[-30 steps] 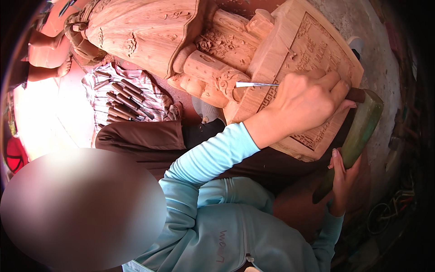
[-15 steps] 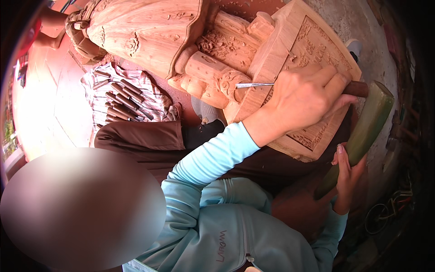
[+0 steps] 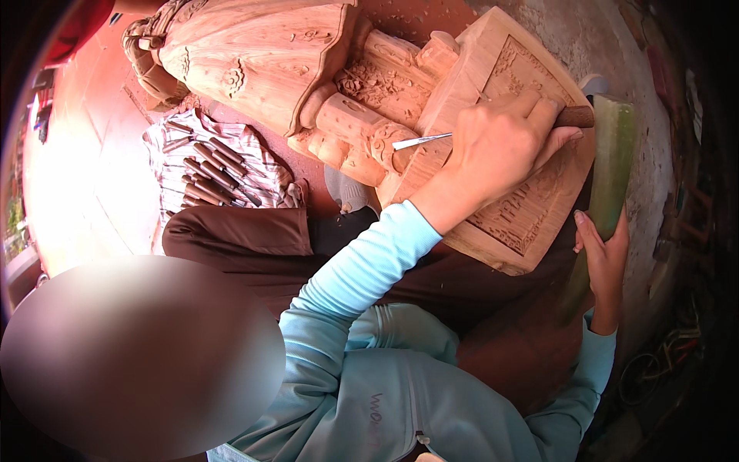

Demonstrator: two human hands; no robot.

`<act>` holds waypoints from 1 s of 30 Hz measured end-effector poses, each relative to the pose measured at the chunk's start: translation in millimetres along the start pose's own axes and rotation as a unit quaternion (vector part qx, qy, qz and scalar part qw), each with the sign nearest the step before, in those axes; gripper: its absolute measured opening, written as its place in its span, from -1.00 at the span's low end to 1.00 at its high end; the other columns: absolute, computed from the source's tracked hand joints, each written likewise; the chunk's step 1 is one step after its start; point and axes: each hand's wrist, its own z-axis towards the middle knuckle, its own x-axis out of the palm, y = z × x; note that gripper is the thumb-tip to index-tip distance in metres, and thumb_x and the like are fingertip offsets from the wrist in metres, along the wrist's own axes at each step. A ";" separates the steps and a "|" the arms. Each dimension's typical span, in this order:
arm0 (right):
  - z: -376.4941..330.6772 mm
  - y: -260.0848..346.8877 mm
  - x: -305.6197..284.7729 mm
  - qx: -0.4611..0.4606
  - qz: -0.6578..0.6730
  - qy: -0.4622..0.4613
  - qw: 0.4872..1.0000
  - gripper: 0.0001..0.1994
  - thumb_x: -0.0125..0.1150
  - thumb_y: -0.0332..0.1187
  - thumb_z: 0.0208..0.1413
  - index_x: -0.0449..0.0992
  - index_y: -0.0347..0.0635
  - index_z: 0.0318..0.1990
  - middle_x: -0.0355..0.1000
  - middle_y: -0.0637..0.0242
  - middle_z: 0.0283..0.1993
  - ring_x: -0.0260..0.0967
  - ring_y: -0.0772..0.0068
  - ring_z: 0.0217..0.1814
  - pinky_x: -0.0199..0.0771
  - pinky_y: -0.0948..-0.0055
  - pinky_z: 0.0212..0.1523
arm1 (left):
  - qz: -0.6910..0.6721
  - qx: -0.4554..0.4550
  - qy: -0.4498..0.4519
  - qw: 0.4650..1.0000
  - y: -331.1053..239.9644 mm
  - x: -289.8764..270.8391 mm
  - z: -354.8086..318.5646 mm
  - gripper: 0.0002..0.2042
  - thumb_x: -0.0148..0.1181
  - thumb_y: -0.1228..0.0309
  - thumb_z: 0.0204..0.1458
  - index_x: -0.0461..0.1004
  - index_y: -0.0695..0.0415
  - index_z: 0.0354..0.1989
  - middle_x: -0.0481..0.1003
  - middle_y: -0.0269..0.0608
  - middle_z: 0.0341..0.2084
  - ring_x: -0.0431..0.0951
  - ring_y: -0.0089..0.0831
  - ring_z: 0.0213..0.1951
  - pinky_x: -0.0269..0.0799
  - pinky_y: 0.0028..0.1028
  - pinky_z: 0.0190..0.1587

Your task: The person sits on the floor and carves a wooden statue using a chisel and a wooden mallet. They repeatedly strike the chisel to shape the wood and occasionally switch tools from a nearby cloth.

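Observation:
My left hand [image 3: 504, 142] is wrapped round a chisel with a brown wooden handle [image 3: 576, 117]. Its metal blade [image 3: 422, 142] points left, the tip at the carved scroll near the foot of a large wooden statue [image 3: 254, 61]. Part of the handle is hidden in my fist. In my right hand [image 3: 606, 250] is a green club-like mallet [image 3: 613, 146], held around its lower part. The mallet's upper end stands right at the butt of the chisel handle, apparently touching it. The statue's square base [image 3: 531, 196] with carved panel lies under my left hand.
Several dark-handled chisels [image 3: 212, 173] lie on a striped cloth [image 3: 173, 154] at the left. My brown-trousered leg [image 3: 239, 235] is bent beside the statue. Wood chips [image 3: 392, 11] lie on the red floor behind it. A bicycle [image 3: 654, 369] shows dimly at the lower right.
The mallet has swung from a slant to nearly upright, its upper end shifting left and up. My left hand and the chisel have moved slightly left. My right hand has risen a little.

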 end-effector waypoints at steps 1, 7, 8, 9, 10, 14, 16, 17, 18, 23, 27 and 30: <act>2.7 0.8 0.3 -0.022 -0.035 -0.001 0.999 -0.59 0.13 -0.52 0.10 0.23 -0.32 0.10 0.29 0.39 -0.47 0.19 0.70 -0.53 0.29 0.65 -0.50 | 0.006 -0.002 0.001 1.000 -0.1 -0.7 0.9 -0.72 0.25 0.13 -0.06 0.49 0.11 -0.41 0.40 -0.24 -0.64 0.47 -0.25 -0.61 0.31 -0.35 -0.63; 17.7 2.9 -5.3 -0.018 -0.036 0.043 0.998 -0.54 0.14 -0.50 0.09 0.22 -0.28 0.17 0.28 0.42 -0.47 0.17 0.71 -0.55 0.25 0.67 -0.55 | 0.035 -0.021 0.003 0.999 1.3 1.2 2.2 -0.73 0.22 0.11 -0.04 0.50 0.08 -0.39 0.40 -0.25 -0.63 0.47 -0.24 -0.61 0.32 -0.35 -0.63; 19.2 3.6 -5.0 -0.040 -0.060 0.047 0.996 -0.52 0.15 -0.49 0.09 0.21 -0.28 0.18 0.28 0.43 -0.47 0.17 0.71 -0.55 0.24 0.67 -0.56 | 0.036 -0.025 0.005 0.999 1.4 1.3 2.8 -0.73 0.22 0.11 -0.04 0.50 0.08 -0.39 0.41 -0.25 -0.63 0.47 -0.24 -0.61 0.32 -0.35 -0.62; 21.7 2.2 -6.7 -0.033 -0.054 0.043 0.997 -0.51 0.16 -0.49 0.08 0.21 -0.28 0.18 0.28 0.44 -0.47 0.16 0.72 -0.56 0.24 0.67 -0.57 | 0.037 -0.028 0.007 0.999 1.6 0.9 3.4 -0.73 0.22 0.11 -0.04 0.50 0.08 -0.38 0.42 -0.25 -0.63 0.48 -0.23 -0.61 0.33 -0.34 -0.62; 25.0 -0.3 -10.1 -0.025 -0.048 0.040 0.998 -0.50 0.17 -0.48 0.08 0.21 -0.27 0.19 0.28 0.45 -0.47 0.16 0.72 -0.56 0.23 0.67 -0.58 | 0.039 -0.033 0.009 0.999 1.8 0.5 3.6 -0.73 0.22 0.11 -0.03 0.50 0.07 -0.37 0.43 -0.25 -0.62 0.48 -0.23 -0.61 0.33 -0.34 -0.62; 30.4 7.8 -7.2 -0.009 -0.030 0.051 0.998 -0.49 0.19 -0.48 0.06 0.22 -0.28 0.19 0.28 0.46 -0.47 0.16 0.72 -0.57 0.22 0.67 -0.60 | 0.044 -0.039 -0.001 0.998 5.1 0.9 4.5 -0.72 0.21 0.12 -0.03 0.51 0.08 -0.35 0.46 -0.23 -0.60 0.49 -0.20 -0.59 0.34 -0.33 -0.61; 33.3 9.0 -8.4 -0.052 -0.076 0.037 0.995 -0.50 0.18 -0.48 0.06 0.23 -0.29 0.18 0.29 0.45 -0.46 0.17 0.72 -0.56 0.22 0.67 -0.59 | 0.042 -0.048 -0.014 0.998 9.3 1.5 3.1 -0.73 0.21 0.13 -0.03 0.51 0.08 -0.35 0.47 -0.22 -0.59 0.49 -0.19 -0.59 0.35 -0.33 -0.60; 34.4 10.2 -9.2 -0.072 -0.100 0.030 0.992 -0.50 0.18 -0.49 0.06 0.23 -0.29 0.18 0.30 0.45 -0.46 0.18 0.72 -0.56 0.22 0.67 -0.59 | 0.051 -0.047 -0.019 0.997 10.7 1.9 4.7 -0.73 0.21 0.13 -0.03 0.51 0.08 -0.35 0.46 -0.22 -0.60 0.49 -0.20 -0.59 0.35 -0.33 -0.60; 35.1 14.2 -8.4 -0.046 -0.060 0.033 0.997 -0.50 0.18 -0.49 0.06 0.23 -0.30 0.18 0.30 0.44 -0.46 0.19 0.72 -0.56 0.22 0.67 -0.58 | 0.059 -0.046 -0.024 0.997 11.6 2.0 7.3 -0.74 0.22 0.14 -0.03 0.51 0.08 -0.35 0.46 -0.23 -0.60 0.49 -0.20 -0.59 0.35 -0.33 -0.60; 35.6 15.2 -6.3 -0.092 -0.091 0.040 0.991 -0.51 0.17 -0.49 0.06 0.22 -0.30 0.17 0.31 0.43 -0.45 0.18 0.73 -0.55 0.23 0.68 -0.56 | 0.058 -0.004 -0.027 0.998 5.0 0.9 7.0 -0.75 0.23 0.15 -0.04 0.49 0.07 -0.36 0.43 -0.27 -0.62 0.49 -0.25 -0.60 0.34 -0.35 -0.63; 27.7 19.5 -4.5 -0.036 -0.042 0.028 0.998 -0.55 0.17 -0.49 0.07 0.24 -0.30 0.13 0.31 0.42 -0.43 0.18 0.74 -0.54 0.22 0.69 -0.55 | 0.044 0.009 -0.018 0.999 2.2 0.7 6.7 -0.75 0.23 0.14 -0.04 0.49 0.05 -0.35 0.41 -0.31 -0.62 0.48 -0.28 -0.61 0.33 -0.37 -0.65; 23.2 19.9 -4.9 -0.031 -0.026 0.015 0.999 -0.61 0.17 -0.49 0.08 0.27 -0.30 0.07 0.31 0.41 -0.44 0.16 0.74 -0.55 0.21 0.70 -0.55 | 0.031 0.002 -0.023 0.999 1.4 0.1 6.4 -0.74 0.24 0.13 -0.05 0.50 0.05 -0.35 0.41 -0.31 -0.62 0.48 -0.29 -0.62 0.33 -0.38 -0.65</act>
